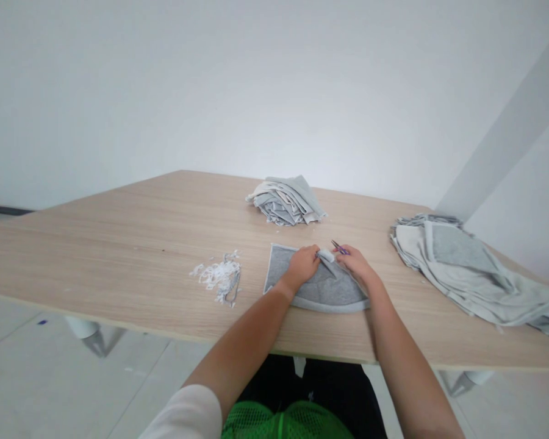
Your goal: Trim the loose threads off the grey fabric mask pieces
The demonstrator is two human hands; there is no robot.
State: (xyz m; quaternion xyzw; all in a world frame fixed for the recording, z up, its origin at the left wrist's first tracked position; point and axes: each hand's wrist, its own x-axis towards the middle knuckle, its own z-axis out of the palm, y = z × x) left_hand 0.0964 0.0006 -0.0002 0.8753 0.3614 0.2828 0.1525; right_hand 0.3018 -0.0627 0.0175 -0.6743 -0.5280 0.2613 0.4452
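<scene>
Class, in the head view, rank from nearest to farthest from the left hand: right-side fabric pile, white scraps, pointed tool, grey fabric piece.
1. Grey fabric piece: under left hand
2. Pointed tool: in right hand
3. White scraps: left side
4. Right-side fabric pile: far right

Light brown wood grain across the tabletop [132,244]; pale-edged grey on the cloth [322,286] near the front edge; purple on the tool [342,249]; white and grey on the scraps [220,275]; green on the mesh [320,422].
</scene>
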